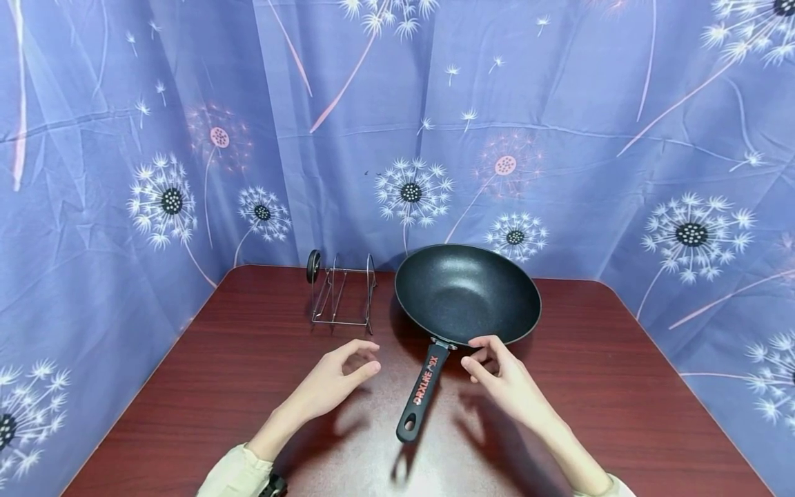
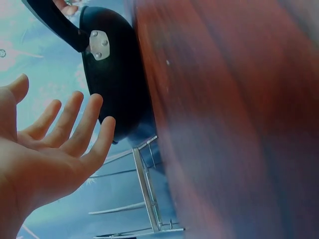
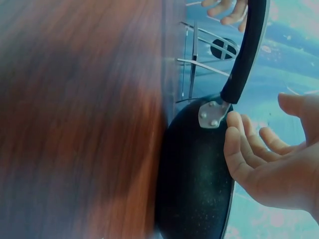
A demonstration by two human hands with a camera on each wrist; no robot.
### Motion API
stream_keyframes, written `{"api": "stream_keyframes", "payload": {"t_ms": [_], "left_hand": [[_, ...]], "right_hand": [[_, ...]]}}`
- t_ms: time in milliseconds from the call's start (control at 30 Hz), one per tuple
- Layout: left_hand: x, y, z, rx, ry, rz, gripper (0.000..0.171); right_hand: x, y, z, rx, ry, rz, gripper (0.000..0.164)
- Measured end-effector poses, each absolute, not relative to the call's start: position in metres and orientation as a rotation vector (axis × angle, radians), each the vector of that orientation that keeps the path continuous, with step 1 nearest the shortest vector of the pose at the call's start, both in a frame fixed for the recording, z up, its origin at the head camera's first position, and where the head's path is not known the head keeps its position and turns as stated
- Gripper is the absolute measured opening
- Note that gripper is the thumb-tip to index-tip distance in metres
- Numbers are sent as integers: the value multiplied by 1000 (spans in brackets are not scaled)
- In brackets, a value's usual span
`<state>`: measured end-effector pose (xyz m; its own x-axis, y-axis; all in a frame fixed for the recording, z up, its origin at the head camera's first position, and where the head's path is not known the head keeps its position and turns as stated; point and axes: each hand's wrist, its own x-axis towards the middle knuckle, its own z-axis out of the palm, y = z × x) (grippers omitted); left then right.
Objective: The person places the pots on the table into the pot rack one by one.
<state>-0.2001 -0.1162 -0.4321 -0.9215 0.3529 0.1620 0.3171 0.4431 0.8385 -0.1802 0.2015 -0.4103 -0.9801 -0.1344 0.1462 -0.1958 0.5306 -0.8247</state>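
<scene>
A black non-stick wok (image 1: pixel 466 293) rests on the dark red wooden table (image 1: pixel 248 386), its black handle (image 1: pixel 424 390) with red lettering pointing toward me. My left hand (image 1: pixel 363 359) hovers just left of the handle, fingers relaxed and spread, holding nothing. My right hand (image 1: pixel 479 353) is on the other side of the handle, at the wok's near rim, with loosely bent fingers. In the right wrist view those fingers (image 3: pixel 239 149) lie beside the wok's outer wall (image 3: pixel 194 169) near the riveted handle plate; I cannot tell whether they touch it. The left wrist view shows my open palm (image 2: pixel 55 144) apart from the wok (image 2: pixel 117 74).
A small wire rack (image 1: pixel 344 297) with a black knob stands at the back of the table, left of the wok. Blue dandelion-print cloth (image 1: pixel 559 138) hangs behind and along both sides. Bare tabletop lies to the far left and far right.
</scene>
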Motion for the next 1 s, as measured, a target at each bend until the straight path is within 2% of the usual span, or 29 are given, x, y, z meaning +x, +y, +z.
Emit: {"api": "stream_keyframes", "payload": {"t_ms": [1000], "left_hand": [[-183,-91,-436,756,2473,1502,33]], "right_hand": [[-173,176,-416,272,-2691,1616,41]]}}
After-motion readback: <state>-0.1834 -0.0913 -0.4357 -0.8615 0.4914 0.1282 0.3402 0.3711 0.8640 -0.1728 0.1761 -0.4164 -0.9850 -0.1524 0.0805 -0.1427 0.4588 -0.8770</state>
